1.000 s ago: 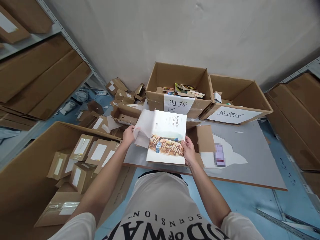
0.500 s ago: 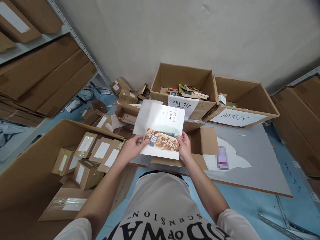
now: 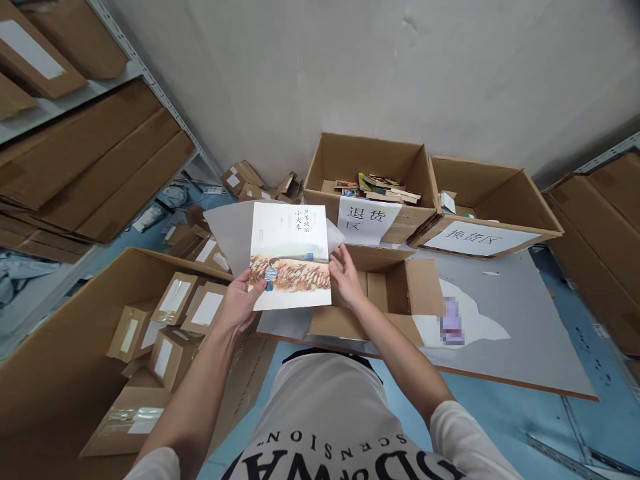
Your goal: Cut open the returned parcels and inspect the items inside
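Observation:
I hold a white picture book [image 3: 291, 253] with a painted field and a child on its cover, raised in front of me. My left hand [image 3: 241, 303] grips its lower left corner. My right hand [image 3: 345, 277] touches its right edge, where a sheet of thin white wrapping paper [image 3: 231, 230] sticks out from behind the book. Below my right hand lies an opened small cardboard box [image 3: 387, 293] on a grey board [image 3: 505, 313].
Two large open cartons with paper labels stand by the wall: one [image 3: 370, 180] holds books, the other [image 3: 490, 207] is beside it. A big carton [image 3: 75, 333] at left holds several small taped parcels. Empty boxes litter the floor [image 3: 240, 183]. Shelves of flat cardboard flank both sides.
The book has moved left and up off the small box. My left hand shifted from the wrapping paper to the book's lower left corner; my right hand slid up its right edge.

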Demonstrator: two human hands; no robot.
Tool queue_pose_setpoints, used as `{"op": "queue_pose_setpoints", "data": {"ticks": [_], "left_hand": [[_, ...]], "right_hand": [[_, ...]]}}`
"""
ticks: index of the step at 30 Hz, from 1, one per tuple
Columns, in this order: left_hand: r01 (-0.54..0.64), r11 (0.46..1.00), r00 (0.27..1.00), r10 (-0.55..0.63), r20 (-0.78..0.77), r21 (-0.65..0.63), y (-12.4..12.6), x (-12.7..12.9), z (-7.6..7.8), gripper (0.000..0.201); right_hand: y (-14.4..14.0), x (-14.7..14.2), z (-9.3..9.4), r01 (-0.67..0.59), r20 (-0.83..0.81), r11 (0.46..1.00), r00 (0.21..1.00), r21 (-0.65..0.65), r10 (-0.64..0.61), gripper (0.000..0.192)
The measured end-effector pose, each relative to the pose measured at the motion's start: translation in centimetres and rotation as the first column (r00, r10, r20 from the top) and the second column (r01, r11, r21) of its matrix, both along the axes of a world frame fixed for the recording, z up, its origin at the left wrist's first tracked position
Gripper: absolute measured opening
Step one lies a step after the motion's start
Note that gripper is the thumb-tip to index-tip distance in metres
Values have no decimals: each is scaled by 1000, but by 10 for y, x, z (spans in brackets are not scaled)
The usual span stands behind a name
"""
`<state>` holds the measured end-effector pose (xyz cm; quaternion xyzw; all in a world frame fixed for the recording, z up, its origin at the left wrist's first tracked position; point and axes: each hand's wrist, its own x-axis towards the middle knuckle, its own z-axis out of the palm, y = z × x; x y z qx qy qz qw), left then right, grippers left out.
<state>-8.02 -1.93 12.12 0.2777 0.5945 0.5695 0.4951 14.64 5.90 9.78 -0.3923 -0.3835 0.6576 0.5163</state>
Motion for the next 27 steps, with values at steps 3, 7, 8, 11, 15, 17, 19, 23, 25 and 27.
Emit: {"op": "queue_pose_setpoints", "data": {"ticks": [3, 7, 8, 11, 15, 17, 19, 23, 25, 27], "left_hand": [[-89, 991, 995, 84, 51, 100, 5, -1, 6, 67], [-183, 953, 983, 170, 75, 242, 18, -2, 24, 63], [-197, 944, 980, 183, 76, 267, 21, -1, 28, 63], [-210, 926, 978, 199, 70, 313, 27, 5, 34, 63], [-162, 931, 986, 139, 93, 327, 27, 17, 31, 65], [-122, 940, 990, 91, 110, 319, 25, 21, 28, 65], [-107, 945, 991, 75, 113, 311, 22, 19, 25, 66], [-167, 937, 983, 137, 119, 306, 12, 5, 20, 64], [-207, 928, 977, 179, 117, 308, 4, -5, 19, 63], [-235, 922, 972, 217, 92, 308, -4, -14, 20, 64]], "right_hand": [[-7, 13, 11, 163, 80, 984, 982, 78, -169, 70], [-9, 19, 43, -28, 27, 985, 999, 168, 24, 56], [-9, 18, 53, -129, -11, 976, 991, 177, 133, 57], [-5, 15, 78, -359, -136, 919, 914, 161, 381, 67], [1, 14, 90, -386, -120, 920, 912, 70, 392, 79], [4, 12, 86, -352, -103, 936, 930, 25, 353, 73], [7, 6, 81, -332, -106, 943, 938, -12, 329, 62], [16, -14, 78, -314, 2, 949, 949, 39, 314, 45], [21, -21, 78, -268, 126, 955, 959, 128, 252, 42], [29, -25, 77, -181, 232, 957, 964, 225, 127, 42]]}}
